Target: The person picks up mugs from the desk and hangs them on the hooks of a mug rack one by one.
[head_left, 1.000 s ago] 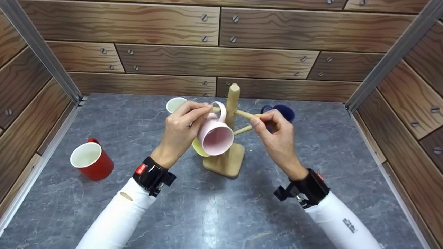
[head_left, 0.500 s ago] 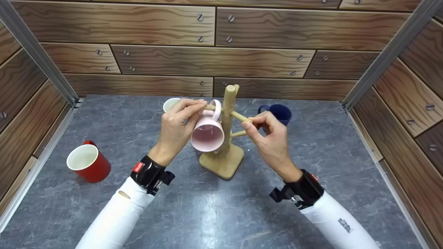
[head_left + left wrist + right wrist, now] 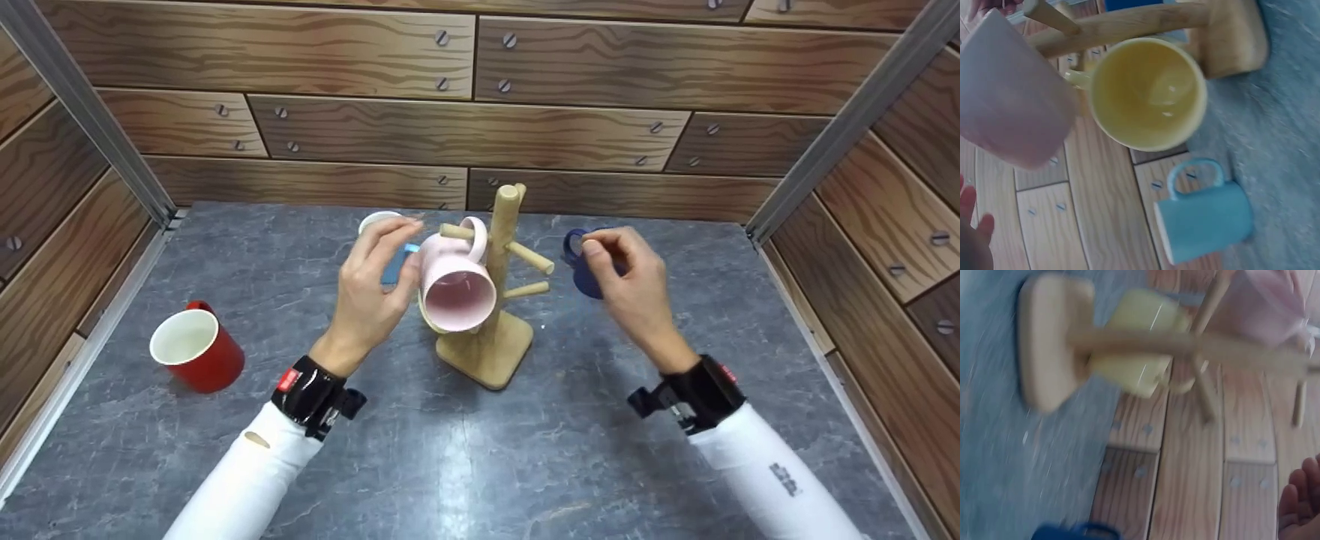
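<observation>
A pink mug [image 3: 441, 259] hangs by its handle from an upper left peg of the wooden mug tree [image 3: 502, 225], its mouth tilted toward me. My left hand [image 3: 371, 289] is just left of it, thumb and fingers spread, gripping nothing. Below the pink mug a yellow mug [image 3: 1148, 95] hangs on a lower peg, mostly hidden in the head view. To the right of the tree, my right hand [image 3: 630, 289] hovers with loosely bent fingers, holding nothing. It partly covers a navy blue mug [image 3: 586, 283] standing on the table.
A red mug [image 3: 210, 360] with a white inside stands on the left of the grey table [image 3: 450, 465]. Behind my left hand is a light blue mug [image 3: 1207, 222] with a pale inside. Bare pegs [image 3: 532, 257] stick out on the tree's right. Wood-patterned walls enclose the table.
My left hand has let go of the upper left peg and drawn back left. The right hand has released the right peg and moved right toward the navy mug. The pink mug stays hanging.
</observation>
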A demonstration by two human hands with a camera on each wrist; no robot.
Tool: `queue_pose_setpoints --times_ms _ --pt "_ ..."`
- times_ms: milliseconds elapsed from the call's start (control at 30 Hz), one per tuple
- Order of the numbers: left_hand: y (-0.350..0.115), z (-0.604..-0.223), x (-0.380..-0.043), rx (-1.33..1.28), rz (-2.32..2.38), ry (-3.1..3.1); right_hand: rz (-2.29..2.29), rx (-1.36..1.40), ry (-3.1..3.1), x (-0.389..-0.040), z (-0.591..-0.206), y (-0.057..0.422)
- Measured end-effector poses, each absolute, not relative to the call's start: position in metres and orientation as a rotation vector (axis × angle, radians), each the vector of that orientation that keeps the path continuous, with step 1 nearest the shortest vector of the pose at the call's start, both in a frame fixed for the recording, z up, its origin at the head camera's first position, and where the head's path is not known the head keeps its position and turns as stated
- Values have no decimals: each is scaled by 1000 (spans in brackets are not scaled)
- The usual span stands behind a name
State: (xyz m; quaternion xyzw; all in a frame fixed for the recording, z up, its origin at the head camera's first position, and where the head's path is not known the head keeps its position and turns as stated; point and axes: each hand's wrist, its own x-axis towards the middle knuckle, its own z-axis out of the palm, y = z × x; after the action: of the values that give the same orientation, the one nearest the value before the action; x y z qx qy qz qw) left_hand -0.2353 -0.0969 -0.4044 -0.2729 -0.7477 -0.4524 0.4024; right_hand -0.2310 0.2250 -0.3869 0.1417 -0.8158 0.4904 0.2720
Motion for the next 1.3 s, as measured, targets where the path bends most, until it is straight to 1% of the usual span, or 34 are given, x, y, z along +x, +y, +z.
queue_pose_setpoints --times_ms 133,267,533,767,967,1300 --pt "-108 -417 -232 -543 -1080 -2075 1206 314 -2344 -246 -393 242" --pt "-117 -428 -227 -389 -928 -2304 1090 306 -2446 -259 -399 253" --pt "-132 -447 -213 -231 -886 -2639 916 341 -2570 -280 -410 262" --pt "-143 -464 -208 -186 -841 -2776 815 304 -2727 -297 -416 269" --pt "-149 -476 -202 -203 -738 -2845 769 270 -2798 -308 -417 273" --pt "-152 -485 -193 -198 -709 -2900 624 219 -3019 -324 -414 275"
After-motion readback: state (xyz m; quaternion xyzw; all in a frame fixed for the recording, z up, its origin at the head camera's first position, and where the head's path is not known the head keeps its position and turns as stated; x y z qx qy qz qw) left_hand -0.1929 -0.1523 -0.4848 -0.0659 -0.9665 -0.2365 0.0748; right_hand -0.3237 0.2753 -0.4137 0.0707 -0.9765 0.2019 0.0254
